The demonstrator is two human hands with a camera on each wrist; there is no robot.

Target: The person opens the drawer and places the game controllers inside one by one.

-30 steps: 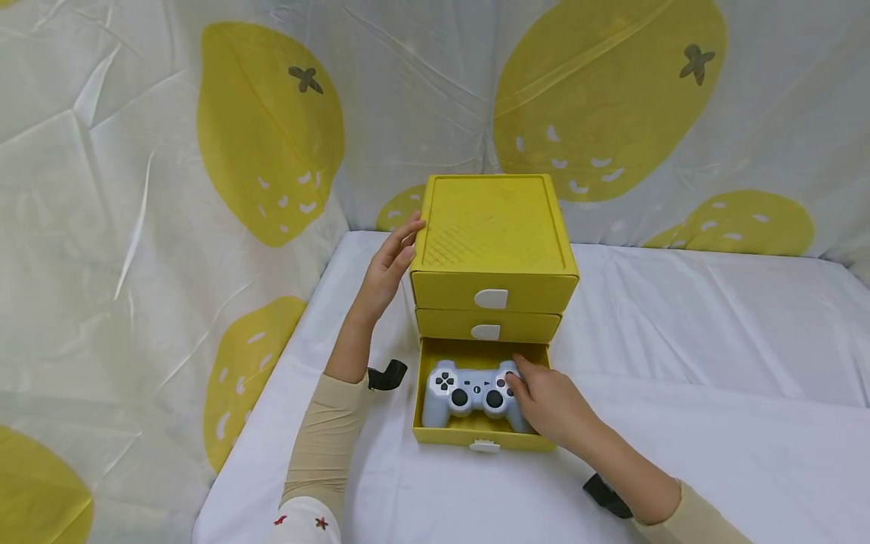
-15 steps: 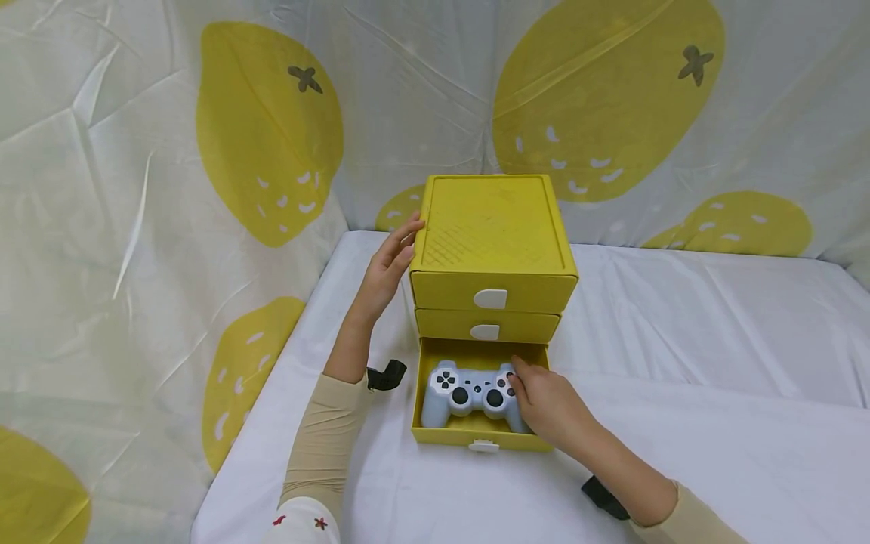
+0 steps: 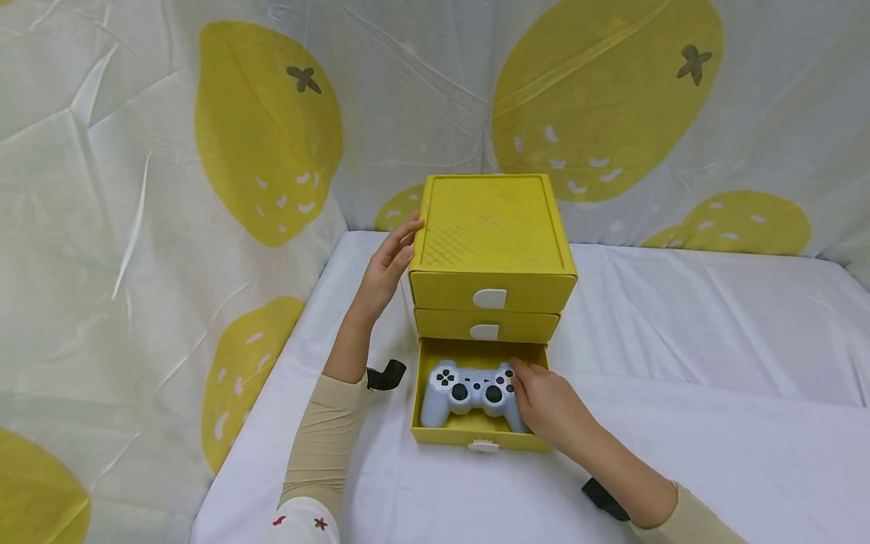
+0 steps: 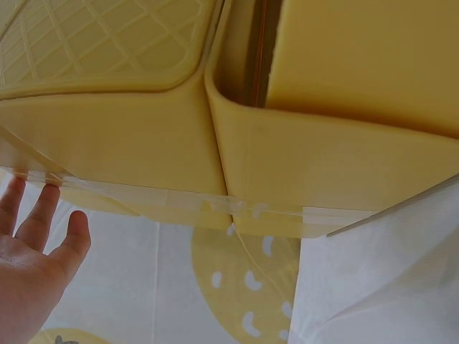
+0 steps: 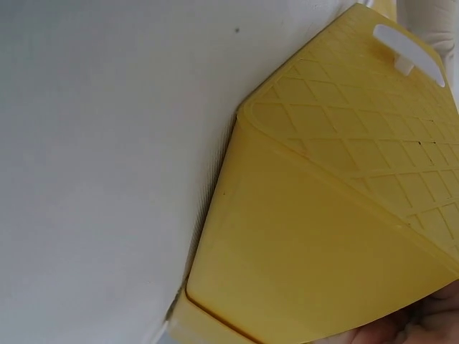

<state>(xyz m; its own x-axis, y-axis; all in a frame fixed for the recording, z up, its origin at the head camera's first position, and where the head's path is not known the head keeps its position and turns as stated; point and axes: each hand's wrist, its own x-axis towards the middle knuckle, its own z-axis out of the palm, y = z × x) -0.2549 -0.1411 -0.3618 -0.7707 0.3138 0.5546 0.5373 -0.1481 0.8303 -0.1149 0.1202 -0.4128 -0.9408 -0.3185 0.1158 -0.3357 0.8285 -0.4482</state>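
Observation:
A pale blue game controller [image 3: 469, 375] lies face up in the pulled-out bottom drawer [image 3: 445, 436] of a yellow drawer box [image 3: 496, 219]. My right hand [image 3: 553, 404] reaches over the drawer's right wall and holds the controller's right end, thumb at the button side. In the right wrist view the drawer wall [image 5: 308, 244] hides most of that hand, with only some fingers [image 5: 430, 315] showing below. Against the box's left side rests my left hand [image 3: 383, 279], fingers extended; the left wrist view shows its fingertips [image 4: 49, 192] at the lower edge of the yellow side wall.
Two upper drawers with white tabs [image 3: 489, 298] are pushed in. White cloth [image 3: 680, 325] covers the table, and a lemon-print curtain [image 3: 435, 91] stands behind and to the left. Black straps [image 3: 387, 375] are on both wrists.
My right thumb and fingers have shifted very slightly toward the controller's right edge. The left hand, the box and the open drawer stay in place.

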